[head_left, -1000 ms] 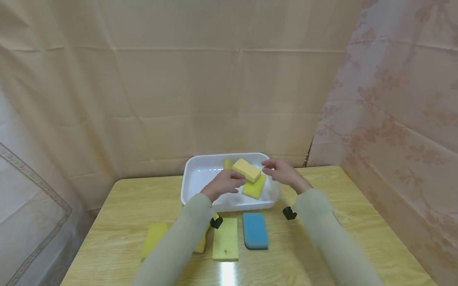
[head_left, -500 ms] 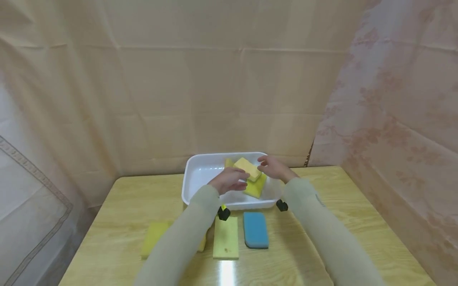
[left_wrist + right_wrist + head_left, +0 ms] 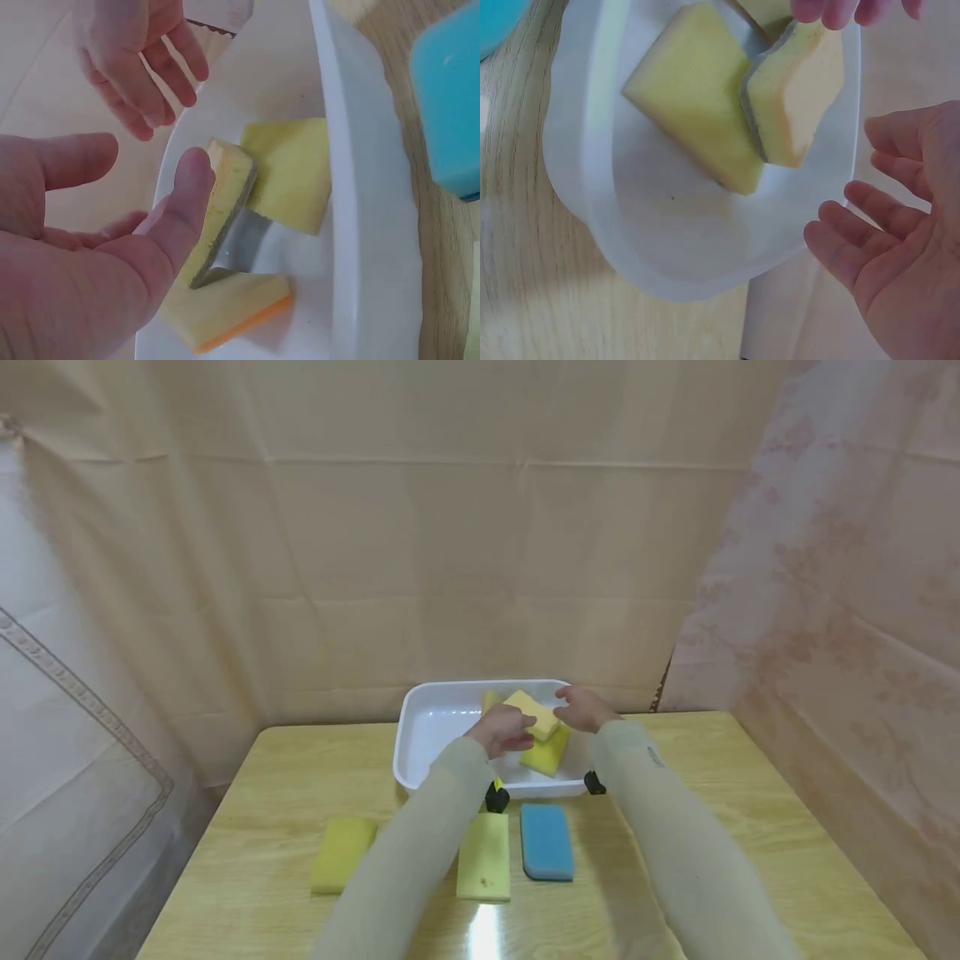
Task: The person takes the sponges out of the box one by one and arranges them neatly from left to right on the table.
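In the head view, a white plastic tray (image 3: 427, 735) at the back of the table holds several yellow sponges. The uppermost, a pale sponge (image 3: 536, 714) with a grey scouring side in the right wrist view, lies tilted between my hands. A brighter yellow sponge (image 3: 545, 753) is partly beneath it. Another sponge (image 3: 236, 307) with an orange edge shows in the left wrist view. My left hand (image 3: 502, 729) hovers over the tray at the pale sponge's left, fingers loosely bent, holding nothing. My right hand (image 3: 587, 708) is at its right with fingers spread, apart from it.
A blue sponge (image 3: 547, 843), a pale yellow sponge (image 3: 483, 858) and a yellow sponge (image 3: 341, 856) lie on the wooden table (image 3: 292, 777) in front of the tray. A beige curtain (image 3: 465, 568) hangs close behind it, and a pinkish floral curtain (image 3: 847, 593) on the right.
Both my hands have moved inward, nearer to the pale sponge from either side. The sponges stay in place, while the head view has shifted slightly.
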`<act>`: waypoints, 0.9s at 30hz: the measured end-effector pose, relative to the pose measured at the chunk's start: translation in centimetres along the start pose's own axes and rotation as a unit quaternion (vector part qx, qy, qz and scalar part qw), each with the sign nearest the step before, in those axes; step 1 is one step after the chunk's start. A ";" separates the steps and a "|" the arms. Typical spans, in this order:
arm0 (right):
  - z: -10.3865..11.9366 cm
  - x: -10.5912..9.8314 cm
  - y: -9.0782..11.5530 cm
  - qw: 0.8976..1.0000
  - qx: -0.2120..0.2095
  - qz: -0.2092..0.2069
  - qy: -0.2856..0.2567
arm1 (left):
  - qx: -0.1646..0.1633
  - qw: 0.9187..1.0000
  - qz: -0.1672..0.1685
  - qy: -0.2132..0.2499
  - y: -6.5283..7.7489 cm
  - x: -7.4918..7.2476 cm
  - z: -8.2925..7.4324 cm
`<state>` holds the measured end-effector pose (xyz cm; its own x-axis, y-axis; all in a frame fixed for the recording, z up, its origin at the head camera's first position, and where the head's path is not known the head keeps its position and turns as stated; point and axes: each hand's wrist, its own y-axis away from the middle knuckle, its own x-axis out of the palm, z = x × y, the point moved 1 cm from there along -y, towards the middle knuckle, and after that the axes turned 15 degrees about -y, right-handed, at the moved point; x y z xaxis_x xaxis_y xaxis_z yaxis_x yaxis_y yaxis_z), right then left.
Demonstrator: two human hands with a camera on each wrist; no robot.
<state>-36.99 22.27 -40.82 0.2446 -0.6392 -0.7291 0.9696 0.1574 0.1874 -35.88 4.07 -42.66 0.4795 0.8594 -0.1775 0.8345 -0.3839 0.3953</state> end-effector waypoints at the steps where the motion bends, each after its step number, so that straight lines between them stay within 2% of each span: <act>1: -0.1 0.0 0.1 1.000 0.002 0.000 -0.001 | 0.000 1.000 -0.001 -0.001 0.0 0.1 0.0; 4: -0.2 0.2 0.2 1.000 0.009 -0.002 -0.008 | -0.003 1.000 -0.008 -0.011 0.0 0.2 0.5; 10: 0.7 0.9 -0.4 1.000 0.007 -0.005 -0.027 | -0.014 0.999 -0.027 -0.019 -0.2 -0.7 1.2; 19: 1.3 3.1 -2.8 1.000 0.001 0.017 -0.017 | -0.023 0.998 -0.043 -0.038 -0.1 -1.9 1.9; 27: 2.8 2.8 -4.5 0.999 -0.040 0.013 0.019 | -0.002 0.998 -0.061 -0.023 -1.0 -1.2 1.4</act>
<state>-40.69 17.65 -41.91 0.2685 -0.6048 -0.7497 0.9599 0.2336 0.1553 -36.92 2.92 -44.15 0.3860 0.8833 -0.2661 0.8868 -0.2758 0.3708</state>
